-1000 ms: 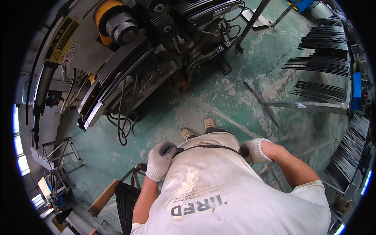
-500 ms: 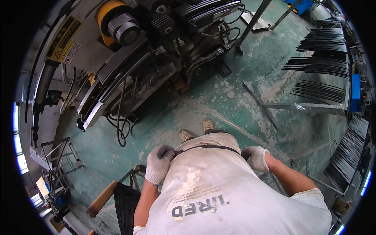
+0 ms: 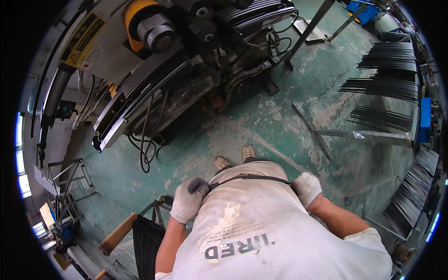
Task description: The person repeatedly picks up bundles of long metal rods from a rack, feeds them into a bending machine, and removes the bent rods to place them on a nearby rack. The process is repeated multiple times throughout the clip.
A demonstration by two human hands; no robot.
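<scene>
A thin black strap (image 3: 249,177) runs across the front of my waist, over my stained white T-shirt (image 3: 280,224). My left hand (image 3: 190,198), in a whitish knit work glove with a greyer palm side, is closed on the strap's left end, thumb against the fingers. At the right end my right hand (image 3: 307,189), in a similar glove, is curled at my hip with its back showing. The strap runs into that hand, whose fingertips are hidden. Both forearms are bare. My beige shoes (image 3: 234,157) stand on the floor beyond my waist.
A large machine (image 3: 182,79) with a yellow-collared shaft, black rails and hanging cables is ahead to the left. On the right, metal racks hold many thin black strips (image 3: 382,88). A stand with a brown roller (image 3: 117,234) and black strips is near left. The green floor (image 3: 266,121) is worn.
My right hand has moved slightly forward at the hip and turned, so more of its back shows. My left hand stays at the strap's left end. The view has shifted slightly.
</scene>
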